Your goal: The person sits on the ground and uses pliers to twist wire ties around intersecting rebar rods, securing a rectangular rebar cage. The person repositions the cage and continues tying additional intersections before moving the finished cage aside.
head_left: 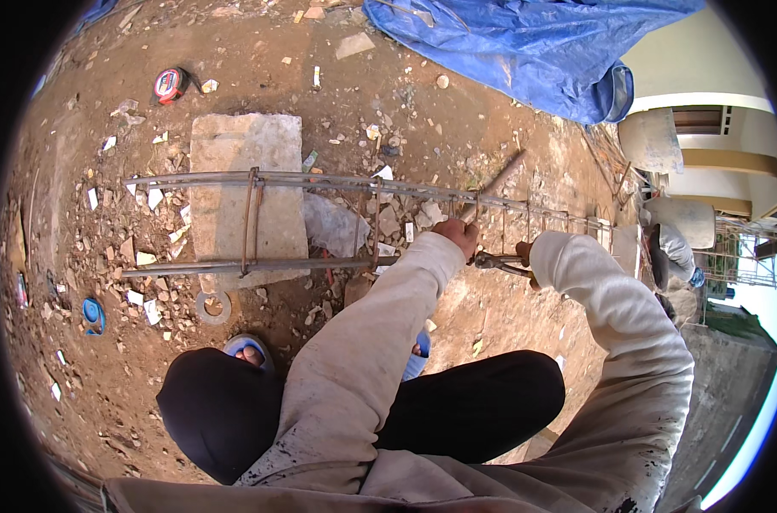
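The left hand (pixel 457 236) clenches a rod (pixel 500 176); the right hand (pixel 525 251) grasps pliers (pixel 501 264) beside the cage (pixel 277 266), which a slab (pixel 273 141) seemingly props off the dirt (pixel 448 103).

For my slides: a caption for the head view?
Left hand at a steel-bar cage, right hand gripping pliers, over debris-strewn ground.

the right sleeve (pixel 611 316) hides most of the right grip (pixel 524 251); the top edge cuts off the blue tarp (pixel 525 47).
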Tool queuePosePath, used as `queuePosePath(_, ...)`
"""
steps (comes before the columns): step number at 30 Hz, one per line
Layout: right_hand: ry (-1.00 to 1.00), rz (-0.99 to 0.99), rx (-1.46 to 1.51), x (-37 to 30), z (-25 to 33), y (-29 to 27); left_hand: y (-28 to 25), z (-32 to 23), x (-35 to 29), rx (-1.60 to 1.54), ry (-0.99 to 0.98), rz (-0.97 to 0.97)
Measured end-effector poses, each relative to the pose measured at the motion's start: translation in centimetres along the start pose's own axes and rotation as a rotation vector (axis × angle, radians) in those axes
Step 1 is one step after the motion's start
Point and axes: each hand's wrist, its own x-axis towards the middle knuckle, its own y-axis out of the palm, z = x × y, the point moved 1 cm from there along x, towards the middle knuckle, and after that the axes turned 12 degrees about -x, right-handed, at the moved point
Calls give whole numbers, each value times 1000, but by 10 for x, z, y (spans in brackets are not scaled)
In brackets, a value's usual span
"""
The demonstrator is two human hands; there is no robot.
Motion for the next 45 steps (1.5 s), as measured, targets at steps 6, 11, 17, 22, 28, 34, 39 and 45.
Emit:
queuePosePath(6, -173, -213, -341, -6, -6, 8, -7, -8, -8, -38, 36, -27)
queuePosePath(11, -174, -720, -690, 24, -25, 22, -7, -9, -6, -33, 13, 3)
queuePosePath(17, -439, -537, -924, 58, -47, -28, -2, -6, -7, -21, 109, -56)
queuePosePath(22, -427, -463, -841, 68, -48, -29, 0, -2, -4, -58, 102, -60)
queuePosePath(28, -208, -141, -478, 60, -44, 8, -1, -2, -9, 15, 179, -44)
queuePosePath(34, -469, 94, 273, 61, -41, 54, -5, -3, -10, 19, 120, 15)
queuePosePath(39, -412, -87, 508, 83, -34, 119, -11, -4, -13, 74, 208, 103)
queuePosePath(45, -743, -263, 1191, 116, 23, 188, -19, -2, -17, 124, 221, 321)
